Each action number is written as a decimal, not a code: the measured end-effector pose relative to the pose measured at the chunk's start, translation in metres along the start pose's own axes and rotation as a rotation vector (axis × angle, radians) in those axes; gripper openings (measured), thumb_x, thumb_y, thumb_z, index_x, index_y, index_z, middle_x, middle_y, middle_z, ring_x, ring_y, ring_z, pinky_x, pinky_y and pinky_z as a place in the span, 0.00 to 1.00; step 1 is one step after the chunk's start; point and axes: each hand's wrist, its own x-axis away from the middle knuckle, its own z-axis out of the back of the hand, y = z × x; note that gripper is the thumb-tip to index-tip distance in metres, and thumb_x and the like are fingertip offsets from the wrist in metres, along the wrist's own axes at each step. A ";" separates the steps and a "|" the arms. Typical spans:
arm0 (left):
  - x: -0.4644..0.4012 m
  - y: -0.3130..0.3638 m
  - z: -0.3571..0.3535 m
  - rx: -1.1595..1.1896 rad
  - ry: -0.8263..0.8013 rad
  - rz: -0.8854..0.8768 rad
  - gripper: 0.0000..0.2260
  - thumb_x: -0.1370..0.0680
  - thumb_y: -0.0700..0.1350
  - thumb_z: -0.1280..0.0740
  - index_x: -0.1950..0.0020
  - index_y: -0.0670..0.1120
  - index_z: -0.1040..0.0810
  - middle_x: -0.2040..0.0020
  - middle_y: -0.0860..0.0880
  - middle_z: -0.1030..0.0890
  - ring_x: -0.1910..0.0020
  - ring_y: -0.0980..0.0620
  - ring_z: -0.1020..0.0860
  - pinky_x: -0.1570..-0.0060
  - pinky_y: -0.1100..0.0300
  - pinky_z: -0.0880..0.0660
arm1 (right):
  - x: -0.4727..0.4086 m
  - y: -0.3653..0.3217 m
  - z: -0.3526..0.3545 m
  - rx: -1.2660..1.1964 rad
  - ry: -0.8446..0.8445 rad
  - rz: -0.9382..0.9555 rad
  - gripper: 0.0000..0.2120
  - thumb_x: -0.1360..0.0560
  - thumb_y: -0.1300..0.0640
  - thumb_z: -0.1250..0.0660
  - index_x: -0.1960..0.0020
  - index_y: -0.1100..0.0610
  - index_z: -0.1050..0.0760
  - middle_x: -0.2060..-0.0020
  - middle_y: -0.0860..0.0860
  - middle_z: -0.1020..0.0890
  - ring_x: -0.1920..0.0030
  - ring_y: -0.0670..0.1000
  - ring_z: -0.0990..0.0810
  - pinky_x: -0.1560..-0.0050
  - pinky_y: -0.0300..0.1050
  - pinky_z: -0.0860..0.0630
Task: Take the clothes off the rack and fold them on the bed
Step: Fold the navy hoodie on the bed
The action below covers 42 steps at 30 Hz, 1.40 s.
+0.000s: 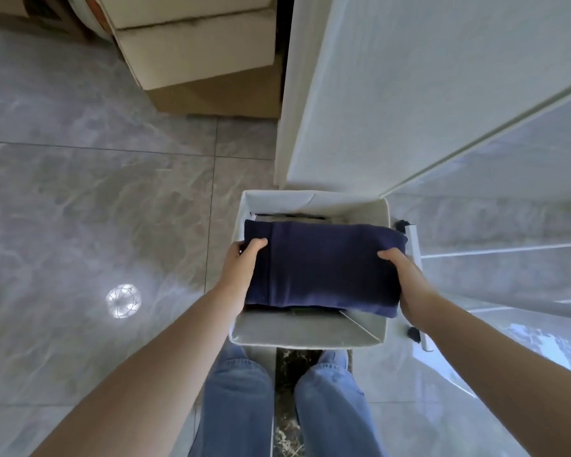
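Holding folded navy garment (pixel 323 265) at frame centre, above open white fabric bin (pixel 310 334). Left hand (pixel 241 258) grips left edge, thumb on top, fingers hidden under cloth. Right hand (pixel 406 275) grips right edge likewise. Garment spans between both hands, jeans (pixel 238 404) below.

Both bare forearms reach forward and down from the lower corners of the view, converging ahead of the legs, which are in blue jeans. The left hand (pixel 241 275) grips the left end of a folded navy garment (pixel 323 265), thumb on top, fingers tucked beneath. The right hand (pixel 406 282) grips the right end likewise, thumb over the top, fingers hidden underneath.
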 end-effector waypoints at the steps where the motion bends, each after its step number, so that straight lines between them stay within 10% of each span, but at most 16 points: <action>1: -0.019 -0.001 -0.002 0.003 0.009 -0.011 0.17 0.24 0.55 0.32 0.39 0.49 0.26 0.45 0.49 0.20 0.49 0.49 0.21 0.54 0.54 0.25 | -0.014 0.002 -0.006 -0.006 -0.018 0.024 0.18 0.30 0.43 0.33 0.41 0.43 0.26 0.44 0.51 0.21 0.45 0.57 0.22 0.48 0.52 0.24; 6: -0.101 -0.018 -0.016 -0.049 0.064 -0.052 0.29 0.27 0.61 0.35 0.29 0.51 0.30 0.35 0.49 0.24 0.37 0.44 0.25 0.33 0.44 0.30 | -0.078 0.000 -0.043 0.007 -0.020 0.082 0.27 0.38 0.40 0.33 0.39 0.39 0.27 0.44 0.49 0.22 0.42 0.58 0.23 0.37 0.62 0.25; 19: -0.243 -0.069 -0.050 -0.048 0.123 -0.104 0.29 0.23 0.59 0.33 0.24 0.54 0.34 0.28 0.54 0.29 0.29 0.48 0.31 0.31 0.53 0.35 | -0.229 0.033 -0.096 -0.071 -0.037 0.152 0.32 0.39 0.38 0.29 0.35 0.39 0.24 0.39 0.45 0.19 0.41 0.53 0.20 0.36 0.57 0.24; 27: -0.286 -0.106 -0.063 -0.167 0.208 -0.194 0.31 0.21 0.61 0.37 0.22 0.50 0.38 0.25 0.49 0.32 0.27 0.47 0.33 0.29 0.54 0.37 | -0.278 0.052 -0.114 0.015 -0.060 0.435 0.29 0.19 0.49 0.37 0.20 0.47 0.42 0.28 0.48 0.29 0.30 0.50 0.28 0.31 0.47 0.30; 33: -0.244 -0.113 -0.094 -0.508 0.656 -0.646 0.27 0.21 0.50 0.35 0.24 0.44 0.35 0.24 0.45 0.33 0.26 0.44 0.34 0.28 0.51 0.38 | -0.240 0.070 -0.125 0.574 0.400 0.608 0.37 0.18 0.39 0.45 0.18 0.51 0.58 0.19 0.54 0.46 0.21 0.56 0.44 0.23 0.57 0.41; 42: -0.240 -0.144 -0.108 -1.239 0.168 -0.908 0.33 0.19 0.57 0.42 0.18 0.54 0.55 0.18 0.47 0.59 0.20 0.42 0.60 0.22 0.41 0.56 | -0.217 0.110 -0.148 1.126 0.224 0.843 0.45 0.22 0.61 0.36 0.19 0.49 0.66 0.22 0.51 0.70 0.22 0.57 0.70 0.23 0.67 0.54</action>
